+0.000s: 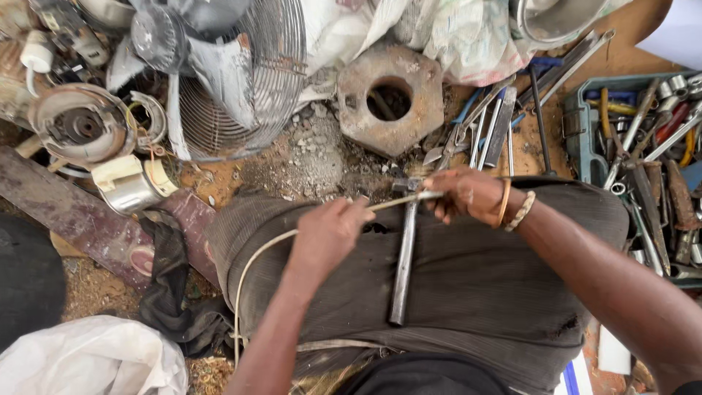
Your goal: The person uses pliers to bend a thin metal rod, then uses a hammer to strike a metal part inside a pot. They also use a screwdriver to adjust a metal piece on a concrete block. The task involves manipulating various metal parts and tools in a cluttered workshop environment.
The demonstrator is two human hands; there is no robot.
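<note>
My left hand (327, 232) grips a pale cable (252, 260) that loops down past my lap. My right hand (468, 194), with bangles at the wrist, pinches the cable's free end (409, 197) and holds it taut between both hands. A hammer (404, 256) with a grey metal handle lies across my lap on the grey ribbed cloth (468, 285), its head just under the cable.
A large rusty hexagonal nut (390, 99) sits on the dirt ahead, with flat spanners (490, 128) beside it. A teal tool tray (585, 124) full of tools stands at right. A fan guard (241, 80) and motor parts (80, 124) lie at left.
</note>
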